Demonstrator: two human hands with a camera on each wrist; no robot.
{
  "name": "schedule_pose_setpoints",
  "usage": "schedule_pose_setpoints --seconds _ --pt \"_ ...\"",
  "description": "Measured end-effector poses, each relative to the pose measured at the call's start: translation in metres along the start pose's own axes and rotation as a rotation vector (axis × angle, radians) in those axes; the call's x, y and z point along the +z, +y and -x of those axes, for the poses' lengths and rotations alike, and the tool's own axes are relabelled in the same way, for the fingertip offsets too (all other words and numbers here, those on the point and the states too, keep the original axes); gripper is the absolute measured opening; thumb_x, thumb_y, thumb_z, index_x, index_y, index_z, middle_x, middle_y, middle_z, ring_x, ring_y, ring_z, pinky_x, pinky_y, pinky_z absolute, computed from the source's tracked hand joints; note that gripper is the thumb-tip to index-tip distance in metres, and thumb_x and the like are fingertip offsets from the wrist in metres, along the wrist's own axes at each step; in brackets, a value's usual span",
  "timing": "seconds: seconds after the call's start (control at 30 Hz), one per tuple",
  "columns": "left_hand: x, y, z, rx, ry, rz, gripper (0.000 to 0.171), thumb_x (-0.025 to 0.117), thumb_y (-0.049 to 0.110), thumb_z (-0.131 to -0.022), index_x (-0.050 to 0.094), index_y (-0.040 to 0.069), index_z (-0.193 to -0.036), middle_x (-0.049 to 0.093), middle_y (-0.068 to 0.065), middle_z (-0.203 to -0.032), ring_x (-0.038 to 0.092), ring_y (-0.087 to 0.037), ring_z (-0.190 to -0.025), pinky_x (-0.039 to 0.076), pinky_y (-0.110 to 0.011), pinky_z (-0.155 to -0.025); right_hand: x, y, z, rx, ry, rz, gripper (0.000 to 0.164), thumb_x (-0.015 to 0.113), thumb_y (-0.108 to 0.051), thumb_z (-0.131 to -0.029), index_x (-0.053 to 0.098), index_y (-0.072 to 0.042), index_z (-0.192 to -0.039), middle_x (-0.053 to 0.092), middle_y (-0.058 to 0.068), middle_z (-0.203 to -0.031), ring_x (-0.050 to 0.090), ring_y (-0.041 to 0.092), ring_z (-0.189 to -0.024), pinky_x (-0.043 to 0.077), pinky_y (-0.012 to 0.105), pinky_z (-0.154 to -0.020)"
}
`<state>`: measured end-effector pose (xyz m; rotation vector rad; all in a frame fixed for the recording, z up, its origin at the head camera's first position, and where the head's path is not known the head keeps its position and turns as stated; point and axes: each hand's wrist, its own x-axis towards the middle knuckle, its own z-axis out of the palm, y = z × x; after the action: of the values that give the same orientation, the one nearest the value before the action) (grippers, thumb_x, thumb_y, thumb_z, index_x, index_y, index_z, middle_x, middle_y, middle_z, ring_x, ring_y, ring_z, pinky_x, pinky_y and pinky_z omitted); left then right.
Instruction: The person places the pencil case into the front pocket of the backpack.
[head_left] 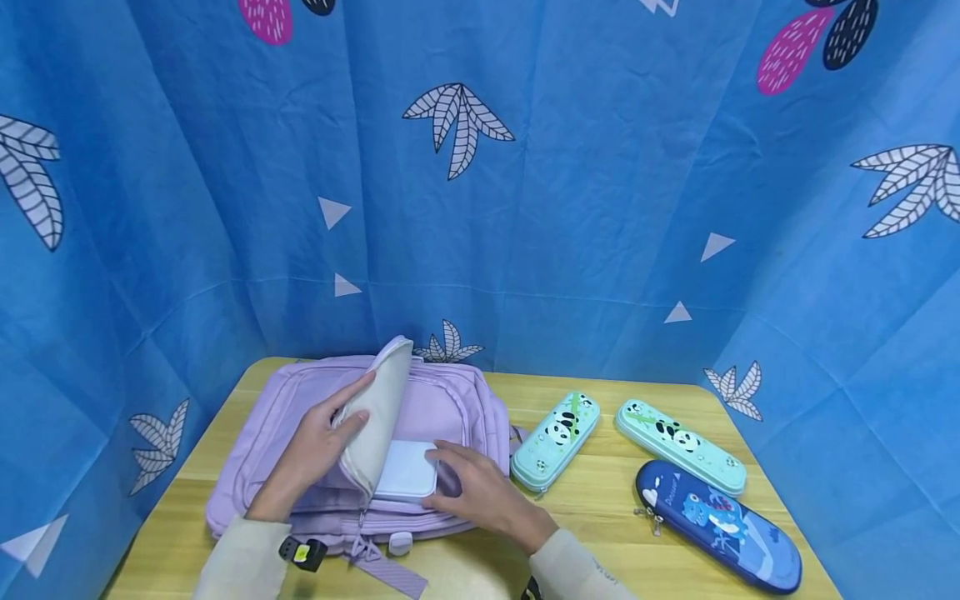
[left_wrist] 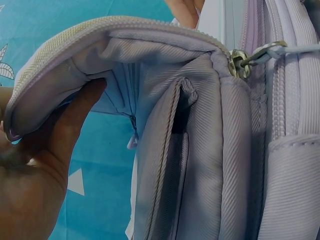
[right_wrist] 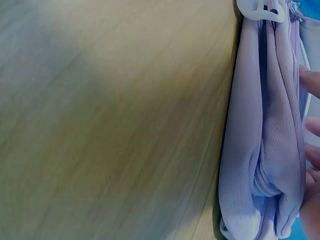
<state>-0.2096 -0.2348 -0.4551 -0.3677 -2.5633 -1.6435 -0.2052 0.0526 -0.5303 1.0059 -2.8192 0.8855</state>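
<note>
A lilac backpack (head_left: 258, 450) lies on the table with its front pocket unzipped. My left hand (head_left: 318, 446) grips the edge of the pale-lined pocket flap (head_left: 378, 417) and holds it raised. In the left wrist view the thumb of that hand (left_wrist: 37, 185) lies against the flap's inner side, and a small inner pocket (left_wrist: 155, 165) shows. At the pocket opening, a flat white-blue box (head_left: 408, 468) with rounded corners rests on the bag. My right hand (head_left: 476, 492) holds the box by its right side; in the right wrist view only its fingers (right_wrist: 312, 155) appear.
Right of the bag lie a mint panda pencil case (head_left: 536, 467), a second mint panda case (head_left: 701, 457) and a navy dinosaur pencil case (head_left: 738, 533). A lilac strap (head_left: 393, 575) hangs toward the front of the wooden table (head_left: 600, 500). Blue curtains (head_left: 570, 208) surround the table.
</note>
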Motion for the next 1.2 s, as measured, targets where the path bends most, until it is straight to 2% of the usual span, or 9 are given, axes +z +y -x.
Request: schedule_pose_setpoints --seconds 0.33,0.77,1.07,1.2 --pt "0.0008 -0.0039 -0.0009 -0.008 -0.002 -0.011 0.056 0.056 0.015 -0.114 0.044 0.017 -0.168 0.037 -0.015 -0.176 0.029 -0.042 -0.164 0.025 -0.063 -0.131 -0.0057 0.0043 0.0047 0.014 0.017 0.008 0.054 0.082 -0.037 -0.098 0.068 -0.015 -0.146 0.074 0.005 -0.142 0.069 0.026 -0.132 0.057 0.041 -0.111" --pt "0.0015 -0.0042 -0.0003 -0.017 -0.005 -0.004 0.056 0.056 0.014 -0.113 0.044 0.017 -0.168 0.037 -0.013 -0.176 0.028 -0.04 -0.165 0.024 -0.062 -0.132 -0.0003 0.0069 0.0044 -0.022 0.059 0.032 0.046 0.083 -0.031 -0.099 0.072 -0.014 -0.14 0.076 0.004 -0.137 0.071 0.024 -0.128 0.058 0.039 -0.11" --pt "0.0019 -0.0043 -0.0018 -0.02 -0.001 0.0 0.056 0.057 0.015 -0.113 0.045 0.018 -0.168 0.037 -0.014 -0.176 0.03 -0.038 -0.164 0.026 -0.061 -0.13 0.0005 0.0009 0.0005 -0.053 0.07 0.04 0.045 0.083 -0.031 -0.098 0.074 -0.01 -0.137 0.078 0.006 -0.134 0.072 0.025 -0.126 0.058 0.039 -0.109" --pt "0.0023 -0.0043 -0.002 -0.028 0.002 0.0 0.056 0.058 0.015 -0.113 0.046 0.019 -0.167 0.038 -0.011 -0.176 0.031 -0.035 -0.164 0.028 -0.057 -0.13 0.0031 -0.0017 -0.0014 -0.049 0.068 0.048 0.044 0.083 -0.031 -0.098 0.074 -0.01 -0.136 0.078 0.005 -0.134 0.072 0.024 -0.125 0.058 0.038 -0.109"
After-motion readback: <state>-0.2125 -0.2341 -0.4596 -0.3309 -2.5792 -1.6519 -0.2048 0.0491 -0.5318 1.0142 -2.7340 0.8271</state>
